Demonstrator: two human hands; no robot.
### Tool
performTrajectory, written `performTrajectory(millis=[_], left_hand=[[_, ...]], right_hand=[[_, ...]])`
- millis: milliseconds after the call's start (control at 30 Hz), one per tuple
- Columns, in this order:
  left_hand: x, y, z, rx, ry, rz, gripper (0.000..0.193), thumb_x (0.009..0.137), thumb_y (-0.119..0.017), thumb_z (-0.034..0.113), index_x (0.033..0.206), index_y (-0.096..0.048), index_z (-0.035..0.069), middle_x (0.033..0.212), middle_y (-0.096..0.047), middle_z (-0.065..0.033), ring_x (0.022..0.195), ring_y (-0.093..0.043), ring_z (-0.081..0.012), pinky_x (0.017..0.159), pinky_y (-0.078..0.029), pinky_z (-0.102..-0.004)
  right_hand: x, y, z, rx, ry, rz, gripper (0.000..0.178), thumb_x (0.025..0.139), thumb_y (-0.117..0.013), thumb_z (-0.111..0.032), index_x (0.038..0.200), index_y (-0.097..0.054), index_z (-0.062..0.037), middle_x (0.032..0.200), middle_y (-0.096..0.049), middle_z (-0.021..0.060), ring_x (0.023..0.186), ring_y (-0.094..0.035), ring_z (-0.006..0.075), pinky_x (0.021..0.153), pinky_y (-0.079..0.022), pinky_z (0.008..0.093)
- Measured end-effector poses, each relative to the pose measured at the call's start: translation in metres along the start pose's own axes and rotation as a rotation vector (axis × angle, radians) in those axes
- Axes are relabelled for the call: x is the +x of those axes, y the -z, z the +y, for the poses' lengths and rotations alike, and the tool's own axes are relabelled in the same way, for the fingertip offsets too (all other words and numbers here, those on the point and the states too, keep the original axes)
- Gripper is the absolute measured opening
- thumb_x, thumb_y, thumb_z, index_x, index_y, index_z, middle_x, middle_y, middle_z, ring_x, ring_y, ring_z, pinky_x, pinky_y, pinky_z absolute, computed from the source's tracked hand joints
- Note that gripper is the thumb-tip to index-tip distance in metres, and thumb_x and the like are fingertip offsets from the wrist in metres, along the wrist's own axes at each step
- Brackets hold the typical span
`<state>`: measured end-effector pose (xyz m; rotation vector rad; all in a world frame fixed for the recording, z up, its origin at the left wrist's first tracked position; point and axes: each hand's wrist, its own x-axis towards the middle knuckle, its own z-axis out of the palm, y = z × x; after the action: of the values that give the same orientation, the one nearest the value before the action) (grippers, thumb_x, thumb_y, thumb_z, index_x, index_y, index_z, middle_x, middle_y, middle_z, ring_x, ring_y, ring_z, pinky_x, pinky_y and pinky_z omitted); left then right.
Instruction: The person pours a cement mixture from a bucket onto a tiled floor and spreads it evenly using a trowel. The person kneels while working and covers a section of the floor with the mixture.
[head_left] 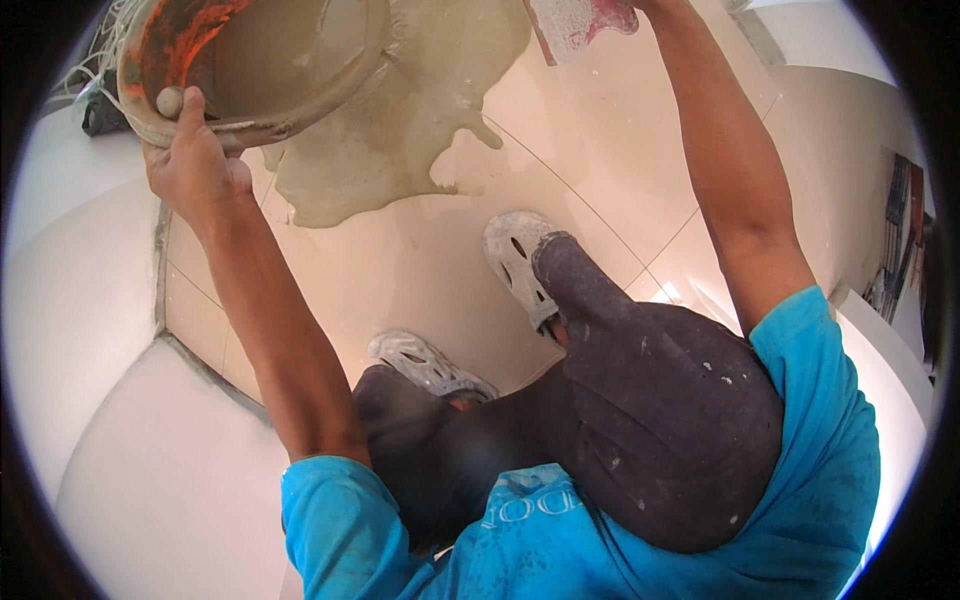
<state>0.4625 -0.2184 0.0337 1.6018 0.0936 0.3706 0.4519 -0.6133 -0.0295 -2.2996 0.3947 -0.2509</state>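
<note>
At the upper left, my left hand is closed on the near rim of a round orange tub coated with grey slurry, thumb on top. Beside the thumb is a small round grey knob; what it belongs to is unclear. The tub tilts, and grey slurry lies spread over the tiles beside and below it. Up at the top edge, my right hand is closed on a flat trowel with a smeared plate and a red part. Most of that hand is cut off.
Beige floor tiles surround the puddle. My feet, in splattered light clogs, stand close to its near edge. A white wall borders the left side. Pale cords and a dark object lie beyond the tub.
</note>
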Motion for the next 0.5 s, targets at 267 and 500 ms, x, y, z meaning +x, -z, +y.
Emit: performTrajectory(millis=[267,500], left_hand=[[-0.008,-0.007,0.010,-0.009,0.028,0.038,0.042,0.081,-0.065,-0.005,0.121,-0.052,0.001,0.114,-0.058,-0.0141,0.099,-0.061,-0.0295,0.076,-0.058,-0.0497],[-0.001,0.000,0.004,-0.010,-0.010,0.003,0.044,0.082,-0.064,-0.005,0.123,-0.051,0.001,0.116,-0.056,-0.0147,0.101,-0.060,-0.0295,0.078,-0.058,-0.0475]], right_hand=[[-0.003,0.003,-0.004,0.059,-0.021,-0.034,0.039,0.080,-0.063,-0.032,0.101,-0.064,0.0002,0.087,-0.067,0.0167,0.082,-0.062,0.0258,0.072,-0.048,0.0375],[-0.004,0.003,-0.006,0.035,-0.032,-0.040,0.037,0.079,-0.063,-0.031,0.101,-0.064,-0.0006,0.083,-0.066,0.0146,0.081,-0.061,0.0230,0.071,-0.048,0.0368]])
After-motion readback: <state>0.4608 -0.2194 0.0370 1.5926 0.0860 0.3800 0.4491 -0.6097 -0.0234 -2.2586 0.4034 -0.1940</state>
